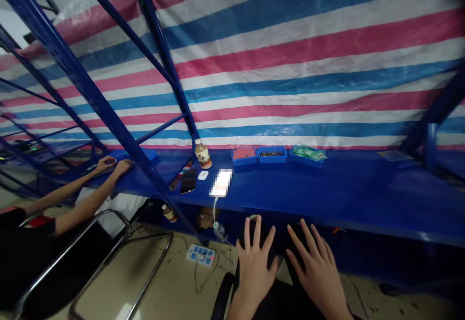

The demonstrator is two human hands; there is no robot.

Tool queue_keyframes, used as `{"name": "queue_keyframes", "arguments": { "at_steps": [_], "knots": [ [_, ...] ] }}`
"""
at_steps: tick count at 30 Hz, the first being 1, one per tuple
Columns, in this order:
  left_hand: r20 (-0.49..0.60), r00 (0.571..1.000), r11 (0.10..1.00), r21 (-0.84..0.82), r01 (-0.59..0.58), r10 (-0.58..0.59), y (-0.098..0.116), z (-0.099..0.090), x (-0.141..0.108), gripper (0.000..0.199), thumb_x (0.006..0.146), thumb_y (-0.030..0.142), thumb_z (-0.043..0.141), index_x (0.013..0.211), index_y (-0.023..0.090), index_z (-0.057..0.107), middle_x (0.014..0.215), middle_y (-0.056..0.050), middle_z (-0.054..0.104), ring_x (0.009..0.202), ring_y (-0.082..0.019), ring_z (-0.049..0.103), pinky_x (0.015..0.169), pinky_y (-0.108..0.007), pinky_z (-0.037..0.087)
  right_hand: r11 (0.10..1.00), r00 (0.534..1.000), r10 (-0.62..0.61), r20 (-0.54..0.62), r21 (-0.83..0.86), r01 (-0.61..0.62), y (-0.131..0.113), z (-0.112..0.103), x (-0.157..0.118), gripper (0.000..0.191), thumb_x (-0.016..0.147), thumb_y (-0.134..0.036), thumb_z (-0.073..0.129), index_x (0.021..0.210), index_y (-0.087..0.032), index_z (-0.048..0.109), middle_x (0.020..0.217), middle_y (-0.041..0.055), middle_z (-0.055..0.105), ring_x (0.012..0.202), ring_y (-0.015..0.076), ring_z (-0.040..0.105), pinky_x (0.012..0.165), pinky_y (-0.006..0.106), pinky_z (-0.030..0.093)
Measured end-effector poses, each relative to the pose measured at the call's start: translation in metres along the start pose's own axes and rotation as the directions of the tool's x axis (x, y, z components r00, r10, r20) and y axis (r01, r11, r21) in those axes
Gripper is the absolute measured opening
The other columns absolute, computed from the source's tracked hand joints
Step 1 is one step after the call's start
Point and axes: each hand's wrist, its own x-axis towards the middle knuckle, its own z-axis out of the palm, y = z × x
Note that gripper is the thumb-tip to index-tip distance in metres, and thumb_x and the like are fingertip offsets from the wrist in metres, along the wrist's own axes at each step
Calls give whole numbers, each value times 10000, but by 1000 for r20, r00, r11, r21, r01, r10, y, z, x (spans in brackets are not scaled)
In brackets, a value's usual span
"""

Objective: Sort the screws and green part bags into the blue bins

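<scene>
My left hand [255,262] lies palm down with fingers spread over my dark-clothed lap, just below the front edge of the blue shelf [348,194]. Beside it, my right hand [315,261] rests in the same way, fingers apart. Neither hand holds anything. Nearest on the shelf is a phone with a blurred bright screen [221,183], a white cable [214,208] running down from it. Farther back stand three blue bins: one with pink pieces [244,153], one with small dark metal parts [272,154], and one with green plastic packets [308,153].
A drink bottle [202,154], a white earbud case [203,175] and a dark phone [188,181] sit left of the bright phone. Blue rack posts [119,121] slant across the left. Another person's arms [85,203] reach onto the shelf there. A power strip [200,255] lies on the floor.
</scene>
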Motion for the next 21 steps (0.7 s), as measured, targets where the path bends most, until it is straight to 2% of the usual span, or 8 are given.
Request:
{"name": "queue_keyframes", "arguments": {
  "at_steps": [4,12,15,21],
  "knots": [
    [-70,997,1000,-14,-21,20,-1,-1,19,656,893,343,555,1504,367,317,1631,-32,151,1479,-396,114,1087,-696,271,1000,1000,-19,13,-23,19,-2,7,3,607,954,-439,474,1524,-359,283,1619,37,204,1456,345,243,1083,561,369],
    [-95,995,999,-22,28,-30,-6,0,66,730,875,287,558,1536,305,247,1637,-69,97,1489,-384,76,1114,-671,253,998,999,-34,24,-59,36,1,6,6,630,936,-442,498,1524,-352,290,1611,46,228,1432,344,305,1061,540,409],
    [-86,995,999,-17,43,-44,-6,3,71,751,870,287,559,1542,307,223,1636,-71,97,1487,-390,81,1104,-681,265,997,999,-31,23,-67,33,6,6,6,630,932,-444,501,1521,-351,299,1607,50,239,1427,344,314,1045,536,423],
    [-69,994,996,-5,83,-84,-14,3,66,723,889,305,540,1542,314,229,1635,-62,107,1487,-388,87,1110,-654,290,999,1000,-19,19,-44,20,18,4,4,631,923,-455,509,1514,-350,316,1595,50,273,1415,350,336,1033,533,430]
  ]
}}
